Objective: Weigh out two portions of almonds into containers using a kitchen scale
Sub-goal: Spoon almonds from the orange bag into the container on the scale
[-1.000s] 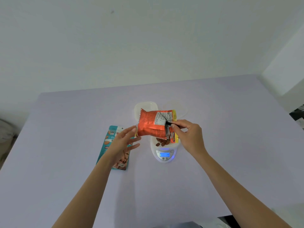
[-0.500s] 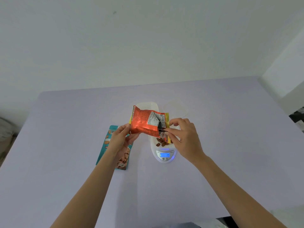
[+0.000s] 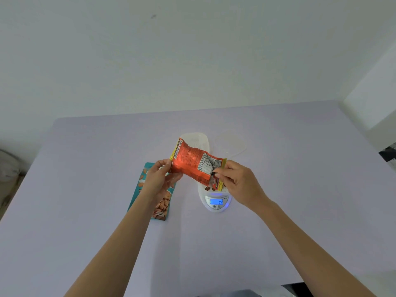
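An orange foil almond bag (image 3: 192,162) hangs tilted above the white kitchen scale (image 3: 215,200), its torn mouth pointing down to the right. My left hand (image 3: 159,177) grips the bag's lower left end. My right hand (image 3: 237,183) pinches the bag's mouth end over the scale. A few brown almonds (image 3: 207,188) show under the bag in the container on the scale. The scale's blue display (image 3: 216,201) reads 19.
A teal almond pouch (image 3: 157,202) lies flat left of the scale, partly under my left forearm. Behind the scale rest a white lid (image 3: 197,139) and a clear container (image 3: 231,143). The lilac table (image 3: 85,168) ends at a white wall.
My left hand has come up and taken hold of the bag's left end. The bag has shifted left and tilted, mouth lower. The display still reads 19.
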